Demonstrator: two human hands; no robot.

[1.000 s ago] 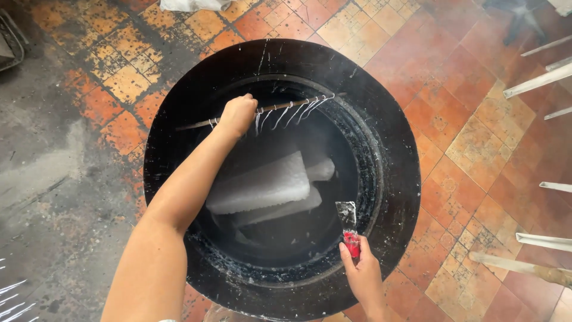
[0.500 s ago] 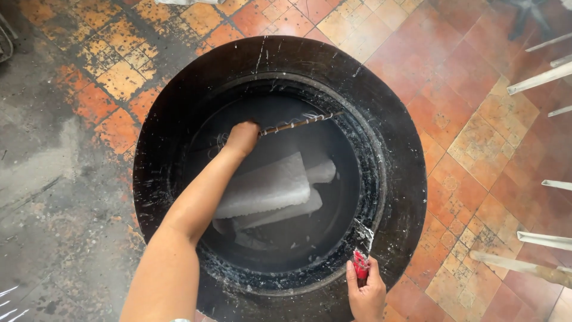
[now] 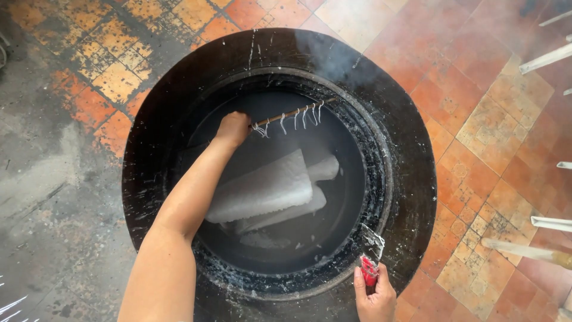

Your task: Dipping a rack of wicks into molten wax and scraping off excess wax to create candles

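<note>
A worn tiled floor [image 3: 494,119] surrounds the big black vat [image 3: 411,179] of dark liquid with pale slabs [image 3: 262,191] floating in it. Your left hand [image 3: 233,128] grips a stick [image 3: 292,113] hung with strings; keep it level. Your right hand [image 3: 374,292], closed around a red-handled scraper [image 3: 370,259], rests at the near rim; keep the blade flat.

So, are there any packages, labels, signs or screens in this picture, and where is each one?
None are in view: no package, label, sign or screen.
Only a black round vat of dark liquid on the tiled floor, with white blocks in it.
The left hand holds a stick with white strings; the right hand holds a red-handled scraper.
</note>
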